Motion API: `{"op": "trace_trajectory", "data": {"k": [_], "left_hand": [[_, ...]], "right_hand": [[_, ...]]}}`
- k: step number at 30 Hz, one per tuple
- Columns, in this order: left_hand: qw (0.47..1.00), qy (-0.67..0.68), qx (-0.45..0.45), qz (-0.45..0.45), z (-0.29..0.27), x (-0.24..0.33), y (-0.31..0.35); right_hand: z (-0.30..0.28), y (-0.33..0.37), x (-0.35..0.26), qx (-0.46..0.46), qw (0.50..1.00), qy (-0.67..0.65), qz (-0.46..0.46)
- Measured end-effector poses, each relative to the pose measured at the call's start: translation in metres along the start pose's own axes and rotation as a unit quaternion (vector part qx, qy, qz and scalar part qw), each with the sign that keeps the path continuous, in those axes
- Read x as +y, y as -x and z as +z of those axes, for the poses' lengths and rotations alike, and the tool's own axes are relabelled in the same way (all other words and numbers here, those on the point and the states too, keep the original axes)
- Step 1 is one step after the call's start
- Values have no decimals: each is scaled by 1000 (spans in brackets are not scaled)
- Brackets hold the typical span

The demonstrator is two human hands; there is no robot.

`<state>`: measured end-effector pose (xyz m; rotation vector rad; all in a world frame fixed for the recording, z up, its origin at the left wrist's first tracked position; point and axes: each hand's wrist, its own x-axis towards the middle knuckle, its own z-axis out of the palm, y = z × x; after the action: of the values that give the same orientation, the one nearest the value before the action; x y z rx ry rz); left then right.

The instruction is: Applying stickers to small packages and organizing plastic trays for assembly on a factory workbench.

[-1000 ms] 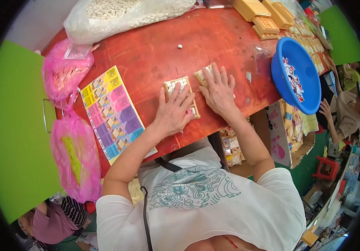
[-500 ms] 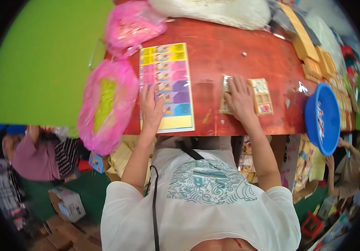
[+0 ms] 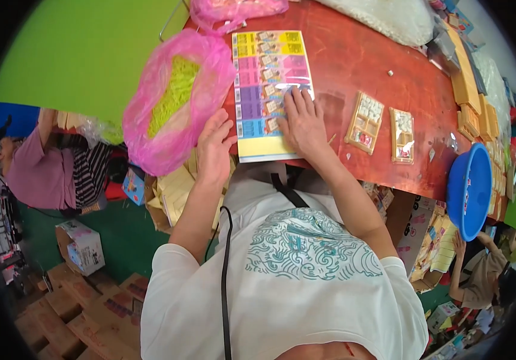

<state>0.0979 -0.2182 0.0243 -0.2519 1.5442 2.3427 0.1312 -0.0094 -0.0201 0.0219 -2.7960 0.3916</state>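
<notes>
A printed sheet with yellow, pink, purple and blue bands lies on the red table. My right hand rests on its right side, palm down, fingers stretched out. Beside the sheet's lower left edge is my left hand, turned on its side, its fingers extended and thumb apart, with nothing in it. To the right lie two small wooden compartment boxes, one nearer box and one farther right. Both hold small white pieces and some red bits, and look wrapped in shiny clear film.
A pink plastic bag of yellow-green pieces stands left of the sheet, with another pink bag behind. A blue basin sits at the right edge. Wooden boxes and a white sack line the back. Other people work at both sides.
My right hand has left the nearer wooden box and come left onto the sheet. My left hand has slid off the sheet to its left edge. The whole view has shifted.
</notes>
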Motion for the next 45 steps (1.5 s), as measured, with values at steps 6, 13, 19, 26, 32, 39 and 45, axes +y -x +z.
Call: {"op": "trace_trajectory", "data": {"k": [6,13,19,26,32,39,45], "left_hand": [[996,70,8,-50,-23,-20,54],[968,40,-80,-235,-31,-42,67],[986,-91,-87,-105,-24,-48,53],[981,-119,-137,-70,-20,-45,52],[966,-217,-138,-2,-8,-34,53],[943,-282,-167,66,-9,-31,49],[936,-293,-182,73,-6,-28,46]], "right_hand": [[-7,17,-2,-47,998,15,-23],[-13,24,-5,-40,999,17,-26],[-15,26,-7,2,999,-26,-38],[-40,34,-52,-19,950,-305,-69],[-41,31,-63,-58,932,-353,-54],[-49,25,-62,-74,942,-318,-73],[-45,22,-56,-86,938,-334,-37]]}}
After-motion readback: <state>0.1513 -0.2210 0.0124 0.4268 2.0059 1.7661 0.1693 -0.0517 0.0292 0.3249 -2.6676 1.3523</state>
